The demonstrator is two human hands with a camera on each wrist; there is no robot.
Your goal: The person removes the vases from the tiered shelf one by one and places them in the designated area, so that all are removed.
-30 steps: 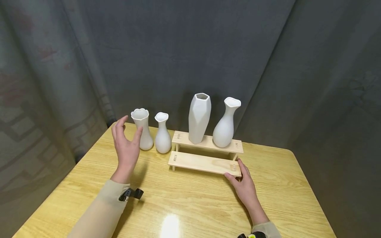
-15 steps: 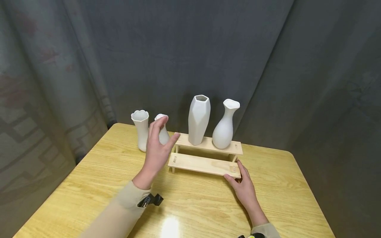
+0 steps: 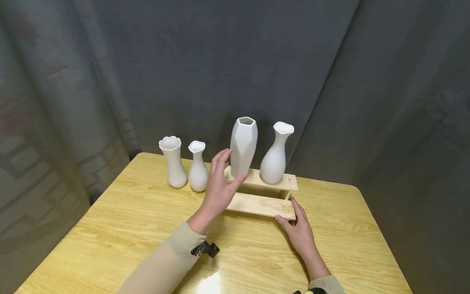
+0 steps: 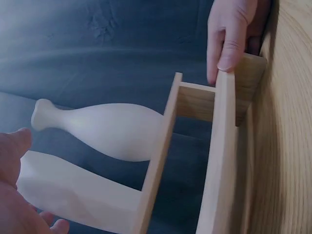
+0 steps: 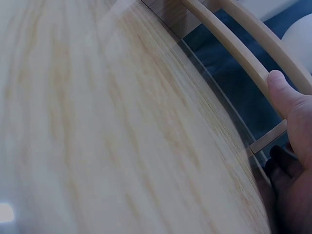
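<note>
A two-step wooden stand [image 3: 262, 204] carries a tall faceted white vase [image 3: 243, 143] and a long-necked white vase [image 3: 273, 163] on its upper step. My left hand [image 3: 218, 188] is right in front of the faceted vase, thumb and fingers spread apart; whether it touches the vase cannot be told. The stand's left end is hidden behind it. At the lower step's right end my right hand [image 3: 299, 230] grips the stand, its thumb on the front edge, as the left wrist view also shows.
A scalloped-rim white vase [image 3: 173, 163] and a smaller long-necked vase [image 3: 198, 173] stand upright on the wooden table [image 3: 121, 228] left of the stand. A grey curtain [image 3: 220, 61] hangs behind the table.
My left hand has moved right, from beside the scalloped-rim vase, past the smaller vase, to the faceted vase. My right hand has stayed on the stand.
</note>
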